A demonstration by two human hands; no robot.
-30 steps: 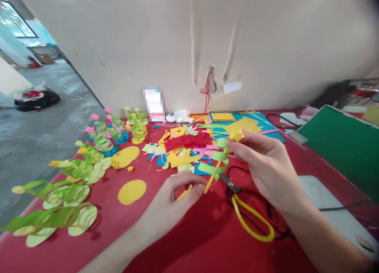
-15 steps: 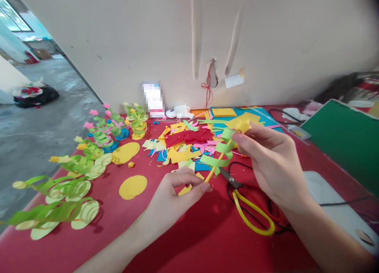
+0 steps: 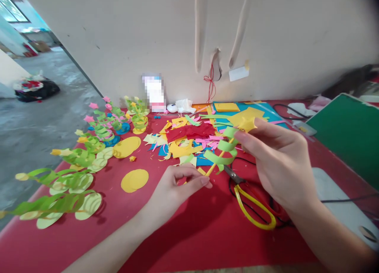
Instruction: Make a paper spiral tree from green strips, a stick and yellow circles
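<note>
Between my hands is a paper flower: a thin yellow stem with a green paper spiral wound around it and a yellow paper star at its top. My left hand pinches the lower end of the stem between thumb and fingertips. Up at the other end, my right hand grips the star and the top of the spiral. The flower leans, its star end up to the right. Just beyond and below it, scissors with yellow handles lie on the red table.
Several finished paper plants line the left side. Yellow paper discs and a small yellow star lie nearer the middle. Paper scraps cover the back. A phone leans on the wall; a green board stands right.
The view has shifted slightly. Both hands keep their hold on the flower, and the right hand with the star sits slightly further right in the picture.
</note>
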